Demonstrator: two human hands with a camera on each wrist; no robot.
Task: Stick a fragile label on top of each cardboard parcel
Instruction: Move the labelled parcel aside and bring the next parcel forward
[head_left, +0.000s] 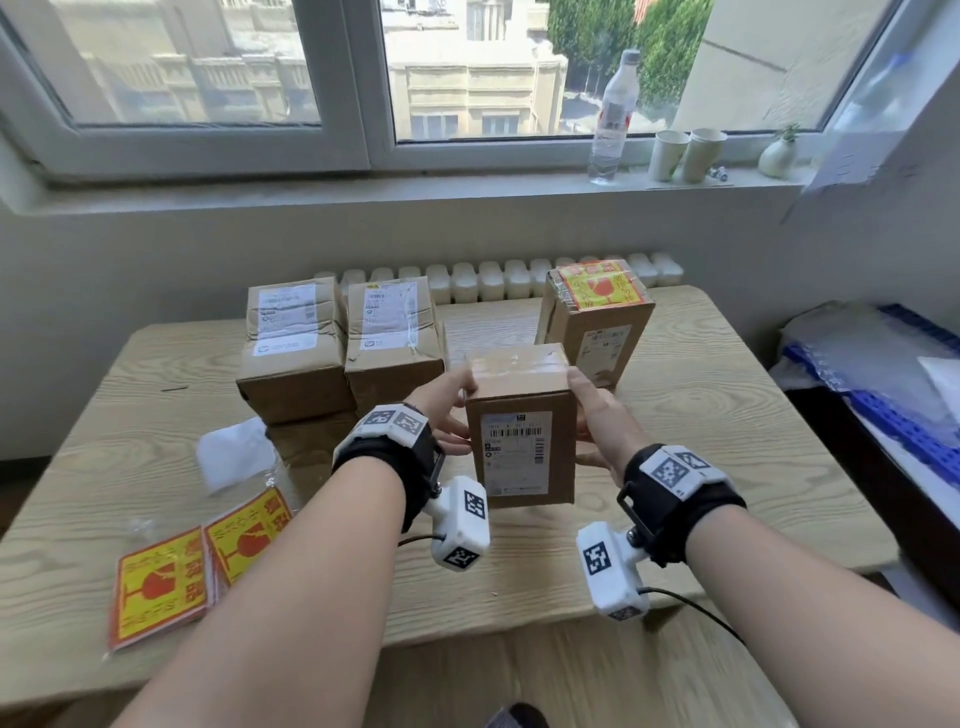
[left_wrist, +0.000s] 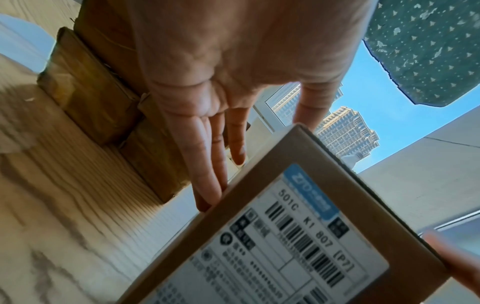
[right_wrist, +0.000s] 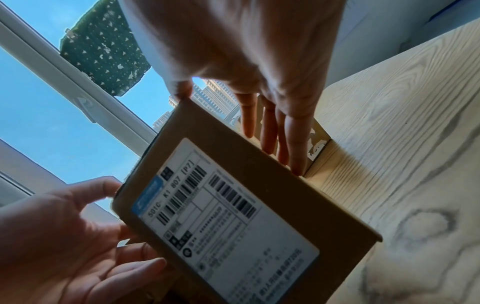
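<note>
A brown cardboard parcel (head_left: 522, 431) (left_wrist: 298, 236) (right_wrist: 233, 205) stands upright mid-table, its shipping slip facing me and its taped top bare. My left hand (head_left: 454, 415) (left_wrist: 241, 148) presses its left side with straight fingers, thumb on the top corner. My right hand (head_left: 597, 415) (right_wrist: 246, 119) presses the right side the same way. Whether the parcel's base touches the table, I cannot tell. Yellow-and-red fragile labels (head_left: 161, 582) lie in a loose stack at the front left. A tall parcel (head_left: 597, 332) at the back right carries a fragile label (head_left: 602, 286) on top.
Two parcels (head_left: 291, 348) (head_left: 395, 338) with white slips on top stand at the back left. White backing paper (head_left: 234, 457) lies near the labels. A bottle (head_left: 615, 114), paper cups (head_left: 685, 153) and a small vase (head_left: 776, 156) line the windowsill. A blue crate (head_left: 883, 405) sits right of the wooden table (head_left: 727, 467).
</note>
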